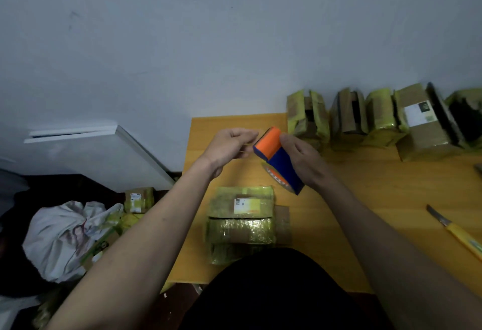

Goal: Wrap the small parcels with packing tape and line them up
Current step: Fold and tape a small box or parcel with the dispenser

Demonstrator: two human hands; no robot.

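The right hand (300, 158) held the tape dispenser (277, 160) aloft over the middle of the worktop (365, 199), its fingers curled round the blue body below the orange cap. The left hand (229, 147) sat just left of the dispenser's top, its fingers pinched together on what looked like the free end of the tape (the strip itself was too thin and pale to make out with any certainty). The parcel (242, 221) waiting to be wrapped lay directly below, at the near edge of the worktop, label up and already carrying some yellow tape.

The step in hand appeared to be drawing out a fresh length. To do it well, the left hand would need a firm hold on the end and a straight, steady pull away from the roll, keeping the strip taut so it would not fold back on itself, then laying it square across the parcel.

A row of wrapped parcels (375, 118) stood along the far wall on the right; the rightmost was cut off by the frame. A knife (453, 230) lay at the right, its handle running out of view. The dispenser's blade could not be seen, and the parcel's near end was hidden behind the person's dark clothing.
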